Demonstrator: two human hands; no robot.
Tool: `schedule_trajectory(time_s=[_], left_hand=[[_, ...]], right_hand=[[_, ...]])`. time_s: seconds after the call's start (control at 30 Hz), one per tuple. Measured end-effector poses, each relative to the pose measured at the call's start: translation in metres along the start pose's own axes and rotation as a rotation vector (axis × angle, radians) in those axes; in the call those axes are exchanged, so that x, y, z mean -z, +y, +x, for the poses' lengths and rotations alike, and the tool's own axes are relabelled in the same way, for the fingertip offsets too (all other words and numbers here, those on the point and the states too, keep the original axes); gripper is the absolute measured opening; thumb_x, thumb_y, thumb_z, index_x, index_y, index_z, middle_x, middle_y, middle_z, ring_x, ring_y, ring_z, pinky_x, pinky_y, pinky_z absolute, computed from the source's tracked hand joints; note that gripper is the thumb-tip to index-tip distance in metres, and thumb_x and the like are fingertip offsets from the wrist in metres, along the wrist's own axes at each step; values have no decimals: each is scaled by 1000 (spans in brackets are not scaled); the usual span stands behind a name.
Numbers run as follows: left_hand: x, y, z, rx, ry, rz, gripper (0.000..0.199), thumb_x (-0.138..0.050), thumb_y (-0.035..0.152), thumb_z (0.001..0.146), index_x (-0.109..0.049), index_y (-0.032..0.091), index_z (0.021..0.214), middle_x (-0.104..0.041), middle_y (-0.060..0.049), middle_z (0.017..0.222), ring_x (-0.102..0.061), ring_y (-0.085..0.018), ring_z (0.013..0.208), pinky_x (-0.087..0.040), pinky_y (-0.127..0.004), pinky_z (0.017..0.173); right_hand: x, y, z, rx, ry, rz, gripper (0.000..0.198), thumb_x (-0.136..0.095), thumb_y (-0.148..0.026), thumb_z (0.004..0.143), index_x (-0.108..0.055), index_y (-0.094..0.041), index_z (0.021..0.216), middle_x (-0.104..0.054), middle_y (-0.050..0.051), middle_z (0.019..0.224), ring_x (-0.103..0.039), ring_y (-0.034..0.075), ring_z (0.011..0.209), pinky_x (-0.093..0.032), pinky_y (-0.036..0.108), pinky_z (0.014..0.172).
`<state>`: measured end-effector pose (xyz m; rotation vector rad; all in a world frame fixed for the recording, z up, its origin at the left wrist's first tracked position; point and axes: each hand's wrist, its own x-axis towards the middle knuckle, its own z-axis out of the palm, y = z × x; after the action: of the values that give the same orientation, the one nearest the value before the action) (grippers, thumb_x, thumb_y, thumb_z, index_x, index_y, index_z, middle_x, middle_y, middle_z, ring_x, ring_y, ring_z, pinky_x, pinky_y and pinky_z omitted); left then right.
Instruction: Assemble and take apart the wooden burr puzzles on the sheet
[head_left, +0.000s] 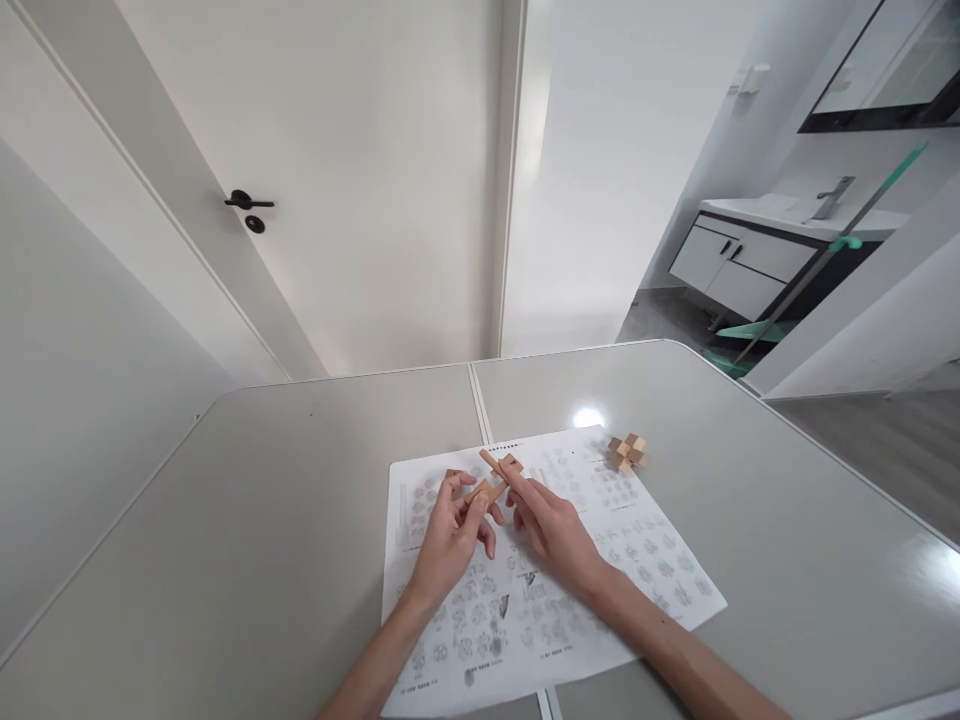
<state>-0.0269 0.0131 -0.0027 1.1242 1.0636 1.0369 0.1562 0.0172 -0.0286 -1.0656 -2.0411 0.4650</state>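
Observation:
My left hand [451, 535] is closed on a light wooden puzzle piece [485, 491], thumb on top and fingers curled below. My right hand [546, 520] pinches a wooden stick-shaped puzzle piece [491, 461] that slants up to the left, touching or crossing the left hand's piece; I cannot tell whether they interlock. Just beyond my fingers another wooden piece [511, 464] shows, partly hidden by the right hand. One more small piece [452, 473] peeks out behind the left fingers. Under both hands lies a white instruction sheet [622, 620] printed with rows of small diagrams.
An assembled wooden burr puzzle [627, 453] stands at the sheet's upper right edge. The grey table [262, 540] has a seam down its middle and a rounded far edge. Beyond it are a white door [375, 200] and, to the right, a sink cabinet [742, 260] with a green-handled broom [844, 243].

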Motion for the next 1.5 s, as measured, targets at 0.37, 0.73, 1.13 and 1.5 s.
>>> schedule_trajectory(time_s=[0.37, 0.73, 1.13, 1.5], left_hand=[[-5, 1, 1, -15, 14, 44, 37, -58, 54, 98, -48, 22, 113, -66, 2, 82, -56, -10, 51, -46, -26, 56], [-7, 4, -2, -89, -86, 190, 38, -43, 55, 104, -53, 20, 92, -53, 4, 63, -45, -11, 53, -37, -26, 55], [-5, 10, -6, -133, -117, 213, 39, -43, 56, 104, -51, 21, 88, -39, 5, 70, -34, -12, 60, -33, -26, 56], [18, 14, 5, -147, -34, 181, 36, -39, 52, 107, -47, 22, 89, -39, 5, 70, -32, -11, 59, -33, -25, 56]], right_hand=[[-6, -9, -2, 40, -65, -78, 88, -39, 2, 90, -12, -34, 166, -62, 2, 92, -60, 16, 64, -53, 24, 55], [-9, -7, -5, 82, 37, -133, 80, -35, 0, 96, -15, -33, 166, -69, 5, 99, -64, 16, 64, -52, 24, 53], [-2, -14, -2, 105, 65, 41, 67, -31, -4, 102, -28, -34, 162, -68, 6, 102, -70, 16, 75, -57, 26, 59], [-4, -16, 2, 78, 12, 23, 64, -36, -16, 108, -12, -35, 165, -67, 11, 123, -73, 20, 82, -60, 29, 57]])
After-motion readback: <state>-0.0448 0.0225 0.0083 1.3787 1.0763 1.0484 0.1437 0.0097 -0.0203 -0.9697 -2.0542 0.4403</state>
